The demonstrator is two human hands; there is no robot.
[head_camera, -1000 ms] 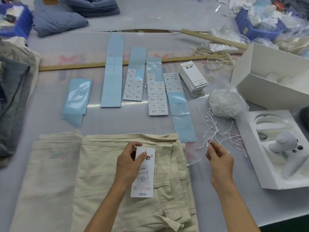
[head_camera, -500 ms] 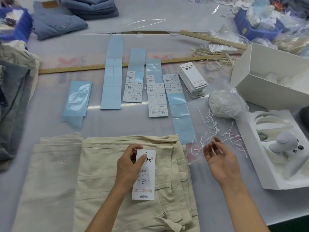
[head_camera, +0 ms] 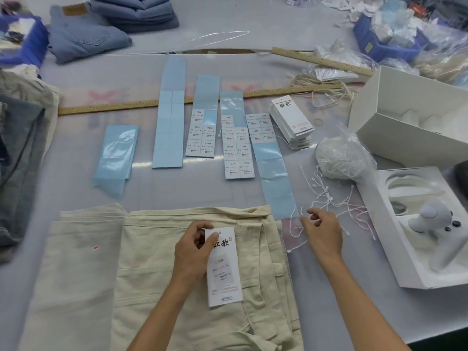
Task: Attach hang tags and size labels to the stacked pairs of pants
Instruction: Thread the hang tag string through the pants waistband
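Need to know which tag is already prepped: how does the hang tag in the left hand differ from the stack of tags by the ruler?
The held hang tag is single, carries a size label, and is pinched by the left hand over the cream pants. The tag stack holds many tags fanned on the table, and its top face shows no label. Both are white with the same black characters.

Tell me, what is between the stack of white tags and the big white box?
In the head view, a small yellow rubber band lies on the table between the stack of hang tags and the open white box; otherwise that stretch is bare.
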